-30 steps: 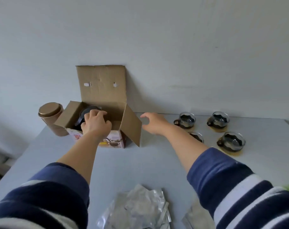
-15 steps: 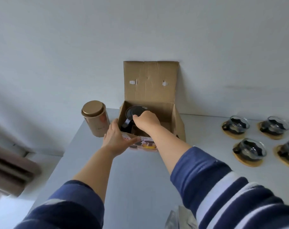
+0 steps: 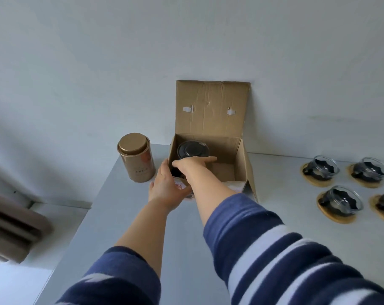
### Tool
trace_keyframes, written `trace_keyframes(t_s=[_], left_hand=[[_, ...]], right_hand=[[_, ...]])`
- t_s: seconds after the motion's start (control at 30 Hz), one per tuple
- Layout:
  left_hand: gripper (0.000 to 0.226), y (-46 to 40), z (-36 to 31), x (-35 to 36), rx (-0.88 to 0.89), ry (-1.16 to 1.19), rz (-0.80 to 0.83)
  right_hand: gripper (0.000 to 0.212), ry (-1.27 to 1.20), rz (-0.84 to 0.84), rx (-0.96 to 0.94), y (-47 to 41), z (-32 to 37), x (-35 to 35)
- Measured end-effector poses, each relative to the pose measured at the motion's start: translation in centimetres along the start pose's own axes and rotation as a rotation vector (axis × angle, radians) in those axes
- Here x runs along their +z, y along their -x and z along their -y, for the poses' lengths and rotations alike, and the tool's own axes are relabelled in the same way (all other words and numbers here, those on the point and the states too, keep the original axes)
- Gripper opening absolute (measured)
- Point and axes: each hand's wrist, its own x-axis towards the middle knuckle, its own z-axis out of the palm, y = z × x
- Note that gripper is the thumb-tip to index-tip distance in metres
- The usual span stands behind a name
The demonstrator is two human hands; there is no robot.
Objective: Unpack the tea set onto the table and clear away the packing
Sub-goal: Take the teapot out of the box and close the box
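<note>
- Head view looks down on a grey table [image 3: 142, 216] set against a pale wall, with an open cardboard box [image 3: 243, 164] at its far edge, lid flap standing up against the wall.
- Inside the box, toward its left side, sits a dark round piece with a black lid, probably the teapot [image 3: 193, 149] (its body is hidden below the rim).
- The right hand [image 3: 192, 165] reaches over the near wall into the box, fingers extended just in front of the teapot; whether it already grips anything cannot be told, since the palm hides the contact.
- The left hand [image 3: 166, 188] lies spread and flat against the box's near-left corner, bracing it.
- Four glass cups [image 3: 325, 168] on round coasters already stand on the table to the right, well apart from the box.
- A gold tin [image 3: 136, 157] stands just left of the box.
- Judged from this, the cups are out and the teapot is the step in hand; the packing is not yet cleared.
- The next move likely calls for a firm hold on the teapot's body or handle, a straight lift clear of the box walls while the left hand keeps the box down, then a free spot on the table.
- Risk: the lid could slip if the pot tilts.
</note>
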Motion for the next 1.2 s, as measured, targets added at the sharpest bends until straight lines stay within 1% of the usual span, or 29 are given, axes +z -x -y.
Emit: trace_keyframes(t_s=[0.1, 0.13, 0.17, 0.2, 0.23, 0.3, 0.37, 0.4, 0.43, 0.47, 0.5, 0.6, 0.7, 0.8, 0.83, 0.87, 0.9, 0.97, 1.07, 1.2], left_hand=[[0.103, 0.1, 0.0, -0.2, -0.017, -0.041, 0.004], [0.105, 0.1, -0.1, -0.2, -0.02, -0.066, 0.002], [0.106, 0.2, -0.1, -0.3, -0.023, -0.093, -0.002], [0.106, 0.2, -0.2, -0.3, -0.029, -0.115, -0.003], [0.106, 0.1, -0.3, -0.4, -0.036, -0.132, -0.002], [0.106, 0.2, -0.6, -0.6, -0.049, -0.156, -0.001], [0.105, 0.3, -1.0, -0.7, -0.054, -0.163, -0.001], [0.104, 0.3, -1.1, -0.7, -0.063, -0.162, 0.0], [0.103, 0.3, -1.3, -0.8, -0.069, -0.163, 0.005], [0.103, 0.3, -1.4, -0.8, -0.076, -0.166, 0.01], [0.103, 0.3, -1.4, -0.8, -0.081, -0.17, 0.013], [0.104, 0.4, -1.6, -0.8, -0.089, -0.193, 0.01], [0.109, 0.6, -1.7, -1.1, -0.092, -0.225, 0.021], [0.117, 0.7, -1.9, -1.4, -0.11, -0.225, 0.052], [0.116, 0.7, -2.1, -1.4, -0.13, -0.197, 0.048], [0.111, 0.5, -2.4, -1.3, -0.152, -0.167, 0.036], [0.103, 0.4, -2.7, -1.3, -0.17, -0.15, 0.017], [0.087, 0.2, -3.1, -1.0, -0.196, -0.135, -0.02], [0.075, 0.2, -3.4, -0.1, -0.231, -0.104, -0.074], [0.072, 0.1, -3.4, 0.5, -0.237, -0.074, -0.124]], right_hand=[[0.098, -0.141, -0.019, -0.016, -0.4, 0.2, -0.3], [0.093, -0.182, 0.029, 0.008, -0.4, 0.2, -0.8], [0.089, -0.266, 0.111, 0.027, -0.6, 0.1, -1.3], [0.087, -0.368, 0.192, 0.007, -0.4, 0.1, -1.8], [0.085, -0.462, 0.213, -0.009, -0.5, -0.1, -2.3], [0.078, -0.566, 0.228, 0.028, -0.8, -0.5, -3.7], [0.065, -0.677, 0.264, 0.083, 0.5, -0.9, -5.8], [0.054, -0.733, 0.263, 0.092, 1.1, -1.0, -6.8], [0.044, -0.772, 0.27, 0.078, 1.7, -1.1, -8.2], [0.037, -0.789, 0.285, 0.05, 2.3, -1.4, -9.5], [0.036, -0.798, 0.298, 0.025, 3.0, -1.6, -10.7], [0.037, -0.776, 0.307, -0.062, 4.7, -2.1, -14.0], [0.037, -0.709, 0.244, -0.137, 5.5, -2.6, -17.5], [0.025, -0.622, 0.151, -0.164, 5.2, -3.8, -20.4], [0.029, -0.604, 0.104, -0.164, 5.1, -4.3, -21.2], [0.039, -0.584, 0.05, -0.163, 4.7, -5.0, -22.0], [0.049, -0.546, 0.004, -0.163, 4.4, -5.7, -22.5], [0.059, -0.471, -0.061, -0.159, 3.6, -7.2, -23.2], [0.065, -0.447, -0.081, -0.111, 1.3, -9.9, -23.6], [0.066, -0.402, -0.06, -0.034, -1.7, -12.6, -23.2]])
